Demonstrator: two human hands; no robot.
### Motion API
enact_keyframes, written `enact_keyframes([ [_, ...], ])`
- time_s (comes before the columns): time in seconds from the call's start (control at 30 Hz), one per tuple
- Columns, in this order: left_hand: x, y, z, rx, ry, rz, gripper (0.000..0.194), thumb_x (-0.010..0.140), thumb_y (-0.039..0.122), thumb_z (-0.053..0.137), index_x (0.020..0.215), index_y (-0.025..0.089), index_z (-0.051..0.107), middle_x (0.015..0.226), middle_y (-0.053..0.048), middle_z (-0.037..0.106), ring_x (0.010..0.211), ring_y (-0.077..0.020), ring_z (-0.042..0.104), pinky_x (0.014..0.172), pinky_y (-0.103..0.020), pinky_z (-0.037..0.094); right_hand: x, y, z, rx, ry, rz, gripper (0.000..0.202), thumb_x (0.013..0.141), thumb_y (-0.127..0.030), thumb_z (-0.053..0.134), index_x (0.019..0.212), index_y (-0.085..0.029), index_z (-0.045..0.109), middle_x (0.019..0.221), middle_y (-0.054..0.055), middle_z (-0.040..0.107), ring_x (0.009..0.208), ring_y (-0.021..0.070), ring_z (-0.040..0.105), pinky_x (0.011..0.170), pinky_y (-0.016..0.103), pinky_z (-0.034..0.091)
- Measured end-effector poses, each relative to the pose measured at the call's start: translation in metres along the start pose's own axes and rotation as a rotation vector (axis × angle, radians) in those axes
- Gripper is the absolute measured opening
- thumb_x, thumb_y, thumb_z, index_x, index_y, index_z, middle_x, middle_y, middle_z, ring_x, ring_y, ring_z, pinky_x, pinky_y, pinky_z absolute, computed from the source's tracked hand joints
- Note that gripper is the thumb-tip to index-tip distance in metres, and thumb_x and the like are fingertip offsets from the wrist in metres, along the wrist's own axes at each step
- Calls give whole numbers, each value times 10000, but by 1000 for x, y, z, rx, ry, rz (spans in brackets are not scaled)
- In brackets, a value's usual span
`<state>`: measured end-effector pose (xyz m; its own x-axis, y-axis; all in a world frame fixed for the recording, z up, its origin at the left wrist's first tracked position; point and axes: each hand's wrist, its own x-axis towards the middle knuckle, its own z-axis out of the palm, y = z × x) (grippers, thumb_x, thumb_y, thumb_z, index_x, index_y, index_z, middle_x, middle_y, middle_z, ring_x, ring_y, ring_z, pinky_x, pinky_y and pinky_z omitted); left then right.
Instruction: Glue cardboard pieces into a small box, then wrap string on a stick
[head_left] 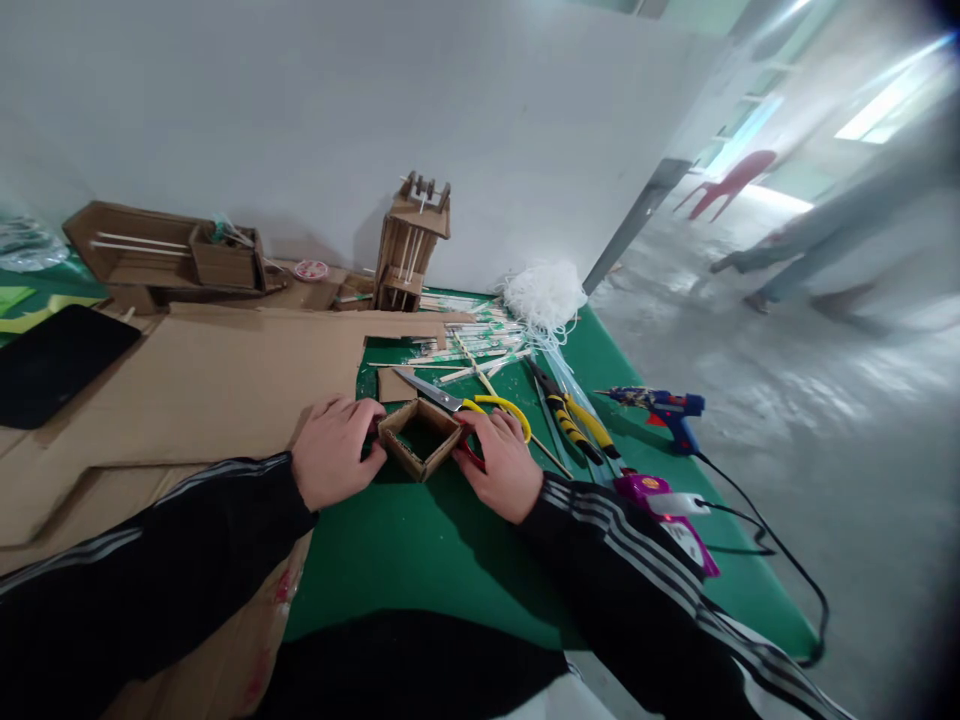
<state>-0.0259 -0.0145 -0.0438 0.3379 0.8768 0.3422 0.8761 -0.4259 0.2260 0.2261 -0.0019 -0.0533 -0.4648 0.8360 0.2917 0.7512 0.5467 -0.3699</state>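
Note:
A small square cardboard frame point(421, 465), open at the top, rests on the green table between my hands. My left hand point(337, 452) holds its left corner between thumb and fingers. At the opposite corner, my right hand point(501, 462) grips the frame the same way, with its fingers over the handles of the scissors. The scissors point(442, 397), with yellow and red handles, lie just behind the frame, blades pointing left. A small flat cardboard piece point(397, 385) lies under the blade tips.
Cardboard sheets point(247, 375) and a black phone point(64, 360) lie left. Behind stand two cardboard models point(409, 250). Sticks point(480, 340) and white strands point(544, 295) are at the back. Pliers point(574, 420), a glue gun point(667, 408) and a power strip point(675, 505) lie right. A person's legs show beyond.

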Motion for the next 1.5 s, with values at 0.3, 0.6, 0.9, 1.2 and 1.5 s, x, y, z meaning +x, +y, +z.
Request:
enact_keyframes([
  [0.3, -1, -3, 3, -11, 5, 15, 288, 749, 147, 498, 1027, 220, 509, 884, -54, 674, 892, -273, 627, 898, -473, 447, 0, 2, 1, -10, 8, -13, 323, 843, -230, 542, 1160, -170, 539, 1076, 125, 666, 1046, 284, 589, 1057, 536, 335],
  [0.6, 0, -5, 4, -39, -5, 29, 222, 811, 139, 475, 1014, 225, 492, 870, -38, 683, 882, -255, 640, 885, -449, 449, 0, 1, 1, -18, 19, -11, 319, 853, -229, 536, 1163, -158, 543, 1105, 139, 666, 1058, 290, 588, 1045, 537, 348],
  [0.9, 0, -5, 4, -60, -11, 32, 262, 778, 137, 509, 1032, 203, 504, 881, -55, 672, 902, -267, 621, 902, -458, 442, 0, 1, 1, -13, 22, -14, 325, 856, -223, 537, 1173, -150, 543, 1106, 137, 667, 1055, 284, 593, 1058, 523, 334],
  [1.2, -1, -4, 5, -87, -12, 30, 200, 814, 176, 511, 1012, 202, 513, 899, -56, 675, 902, -257, 613, 900, -449, 445, 0, 3, 3, -19, 28, -25, 327, 861, -231, 532, 1177, -148, 543, 1111, 143, 667, 1052, 286, 592, 1051, 520, 341],
  [1.5, -1, -4, 5, -112, -12, 28, 197, 816, 167, 507, 1010, 202, 520, 900, -51, 681, 894, -250, 616, 881, -442, 453, -2, 4, 4, -22, 40, -28, 333, 852, -227, 549, 1173, -137, 554, 1115, 147, 665, 1055, 288, 587, 1050, 517, 342],
])
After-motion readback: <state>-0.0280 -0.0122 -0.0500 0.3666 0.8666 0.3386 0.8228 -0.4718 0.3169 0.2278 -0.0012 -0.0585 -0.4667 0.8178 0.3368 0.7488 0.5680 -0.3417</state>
